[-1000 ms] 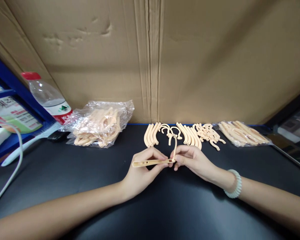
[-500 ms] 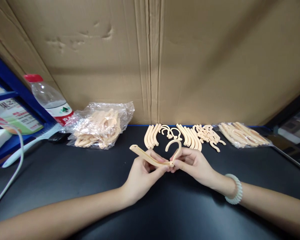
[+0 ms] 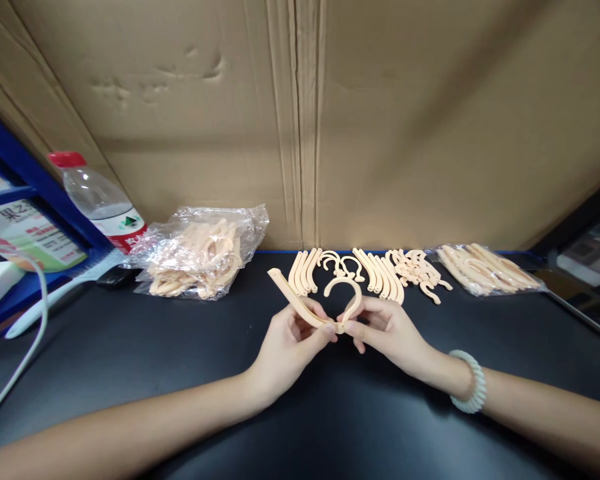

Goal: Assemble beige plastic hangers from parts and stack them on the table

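My left hand (image 3: 286, 350) pinches a peach plastic hanger arm (image 3: 291, 300) that slants up to the left. My right hand (image 3: 387, 330) pinches a peach plastic hook (image 3: 343, 293), whose foot meets the arm's lower end between my fingertips. Both hands hover over the black table (image 3: 180, 373), near its middle. Just behind them lie rows of loose curved arms (image 3: 305, 270), further arms (image 3: 380, 273) and small hooks (image 3: 339, 262). A pale bead bracelet (image 3: 473, 380) circles my right wrist.
A clear bag of peach parts (image 3: 197, 257) lies at the back left, another bag (image 3: 483, 267) at the back right, beside a heap of hooks (image 3: 417, 265). A water bottle (image 3: 97, 200) leans on a blue shelf (image 3: 25, 173). A cardboard wall (image 3: 300, 120) closes the back. A white cable (image 3: 20, 353) crosses the left.
The arm in my left hand has swung from lying level to slanting up to the left. The hook in my right hand has turned to show its full curve.
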Tool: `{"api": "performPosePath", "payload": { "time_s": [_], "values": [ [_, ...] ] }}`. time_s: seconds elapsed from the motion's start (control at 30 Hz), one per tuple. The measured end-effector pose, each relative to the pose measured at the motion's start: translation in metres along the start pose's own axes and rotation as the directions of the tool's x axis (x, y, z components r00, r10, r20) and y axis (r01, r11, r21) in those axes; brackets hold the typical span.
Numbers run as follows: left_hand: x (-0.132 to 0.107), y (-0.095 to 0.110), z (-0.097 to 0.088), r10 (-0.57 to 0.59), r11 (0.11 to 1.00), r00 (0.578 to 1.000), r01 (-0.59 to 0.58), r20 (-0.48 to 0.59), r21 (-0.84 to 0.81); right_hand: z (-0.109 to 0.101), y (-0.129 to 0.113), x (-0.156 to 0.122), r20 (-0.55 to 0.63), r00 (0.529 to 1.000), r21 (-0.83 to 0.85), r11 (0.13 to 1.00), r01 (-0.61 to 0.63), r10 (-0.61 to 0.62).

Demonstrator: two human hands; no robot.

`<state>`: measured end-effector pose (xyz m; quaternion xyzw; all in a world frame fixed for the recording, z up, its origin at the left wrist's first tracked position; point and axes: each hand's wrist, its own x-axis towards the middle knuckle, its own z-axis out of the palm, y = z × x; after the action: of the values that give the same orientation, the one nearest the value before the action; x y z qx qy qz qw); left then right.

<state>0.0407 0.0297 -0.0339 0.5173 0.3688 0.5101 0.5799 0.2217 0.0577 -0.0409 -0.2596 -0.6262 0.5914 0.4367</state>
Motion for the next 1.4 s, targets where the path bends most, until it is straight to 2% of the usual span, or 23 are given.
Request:
{"api": "performPosePath", "payload": {
  "time_s": [0.13,0.23,0.33,0.4,0.43,0.5,0.57,0.63,0.67,0.73,0.8,0.97,1.07,1.13,1.23,1.33,1.4],
  "values": [
    [0.002,-0.001,0.0,-0.021,0.998,0.997,0.016,0.07,0.067,0.0,0.005,-0.001,-0.023,0.999,-0.008,0.999,-0.033,0.033],
    [0.003,-0.001,-0.001,-0.044,0.995,0.995,0.037,0.084,0.091,0.002,0.003,-0.004,-0.039,0.999,-0.06,0.997,-0.038,0.036],
    [0.003,0.001,-0.002,-0.056,0.995,0.996,0.05,0.065,0.088,0.003,-0.004,-0.006,-0.024,1.0,-0.222,0.975,0.004,-0.01],
    [0.004,0.002,-0.002,-0.065,0.995,0.997,0.063,0.036,0.075,-0.003,-0.01,-0.004,-0.023,0.996,-0.383,0.921,0.076,-0.091],
    [0.004,0.003,-0.003,-0.073,0.995,0.997,0.072,0.019,0.067,-0.009,-0.013,-0.001,-0.03,0.988,-0.474,0.873,0.116,-0.148],
    [0.004,0.003,-0.003,-0.09,0.995,0.996,0.09,-0.012,0.05,-0.027,-0.018,0.007,-0.024,0.96,-0.665,0.721,0.194,-0.28],
    [0.004,0.003,-0.004,-0.104,0.994,0.994,0.105,-0.028,0.043,-0.049,-0.021,0.016,0.075,0.924,-0.829,0.491,0.266,-0.374],
    [0.005,0.003,-0.005,-0.113,0.993,0.993,0.114,-0.034,0.04,-0.07,-0.022,0.025,0.203,0.928,-0.911,0.288,0.296,-0.313],
    [0.005,0.002,-0.006,-0.116,0.992,0.993,0.117,-0.034,0.039,-0.078,-0.021,0.028,0.239,0.932,-0.928,0.219,0.301,-0.271],
    [0.005,0.002,-0.006,-0.124,0.992,0.992,0.125,-0.036,0.032,-0.089,-0.02,0.031,0.268,0.942,-0.944,0.139,0.299,-0.203],
    [0.005,0.002,-0.006,-0.126,0.992,0.991,0.127,-0.04,0.027,-0.093,-0.017,0.032,0.273,0.945,-0.948,0.115,0.296,-0.18],
    [0.005,0.002,-0.006,-0.113,0.993,0.993,0.114,-0.036,0.013,-0.09,-0.01,0.031,0.299,0.938,-0.939,0.123,0.322,-0.177],
    [0.006,0.002,-0.007,-0.128,0.992,0.991,0.127,-0.04,-0.01,-0.088,-0.011,0.032,0.292,0.924,-0.919,0.195,0.343,-0.248],
    [0.006,0.002,-0.007,-0.135,0.991,0.99,0.134,-0.047,-0.022,-0.086,-0.016,0.033,0.198,0.924,-0.907,0.296,0.299,-0.327],
    [0.006,0.003,-0.007,-0.139,0.99,0.989,0.138,-0.055,-0.022,-0.083,-0.027,0.033,-0.034,0.913,-0.855,0.485,0.184,-0.407],
    [0.006,0.005,-0.006,-0.142,0.99,0.988,0.14,-0.064,-0.027,-0.074,-0.04,0.031,-0.227,0.921,-0.652,0.752,0.098,-0.316],
    [0.006,0.006,-0.005,-0.141,0.99,0.987,0.139,-0.074,-0.033,-0.065,-0.047,0.028,-0.268,0.946,-0.448,0.893,0.045,-0.182]
  ]
}}
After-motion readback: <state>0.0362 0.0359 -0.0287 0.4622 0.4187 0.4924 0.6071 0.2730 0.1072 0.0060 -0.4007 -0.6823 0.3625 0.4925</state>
